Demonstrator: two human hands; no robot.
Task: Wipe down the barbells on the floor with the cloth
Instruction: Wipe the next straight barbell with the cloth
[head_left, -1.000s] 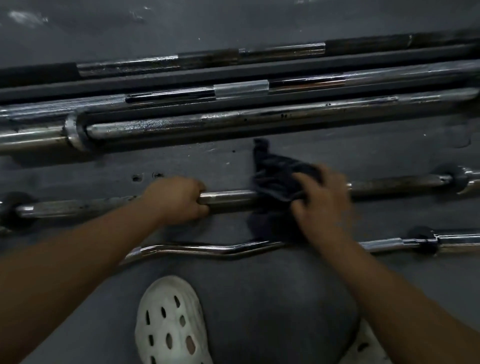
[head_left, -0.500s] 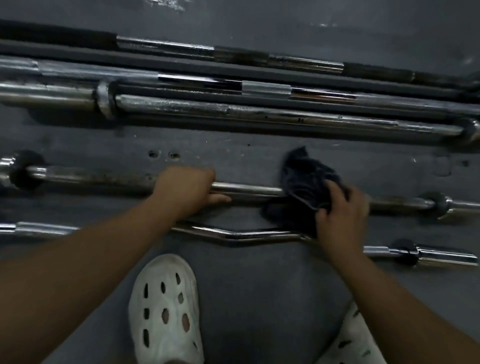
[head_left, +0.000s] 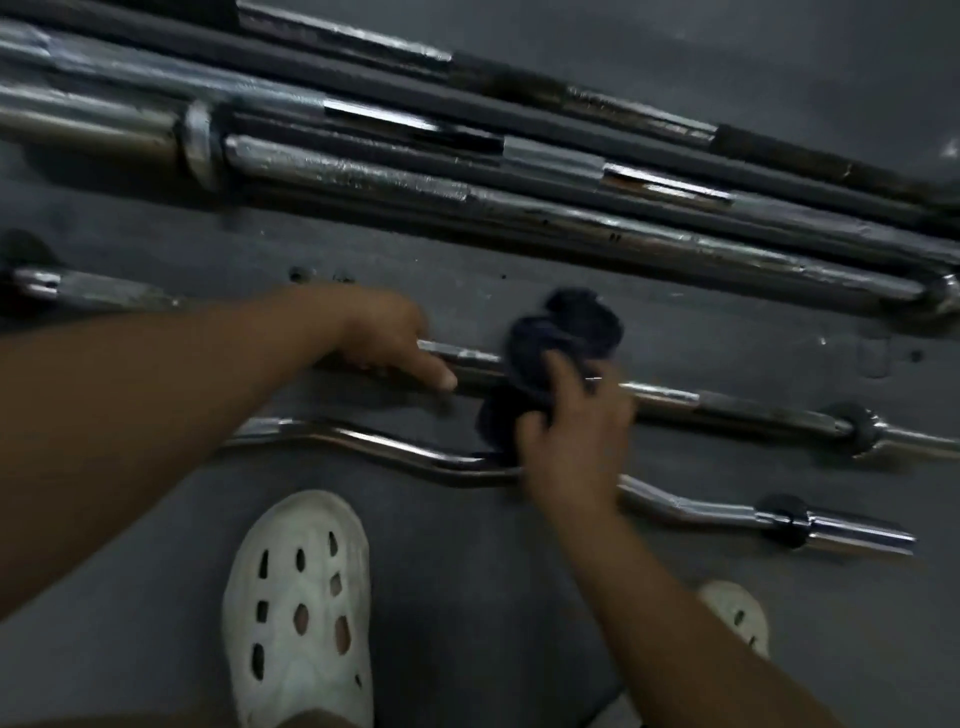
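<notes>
A thin straight barbell (head_left: 737, 408) lies across the dark floor in front of me. My left hand (head_left: 387, 338) grips its shaft near the middle, thumb stretched along the bar. Just to the right, my right hand (head_left: 576, 431) holds a dark bunched cloth (head_left: 558, 348) wrapped over the same bar. A chrome curl bar (head_left: 384, 447) with a wavy shaft lies closer to me, partly hidden under my right wrist. Three long thick barbells (head_left: 571, 218) lie side by side farther away.
My white perforated clog (head_left: 298, 608) stands on the grey floor (head_left: 493, 597) below the curl bar; a second clog (head_left: 737, 613) shows by my right forearm. Black collars (head_left: 862, 428) sit near the right ends of the thin bars.
The view has tilted and shifted left. My right hand slid the cloth left along the thin bar, closer to my left hand, which still grips the shaft.
</notes>
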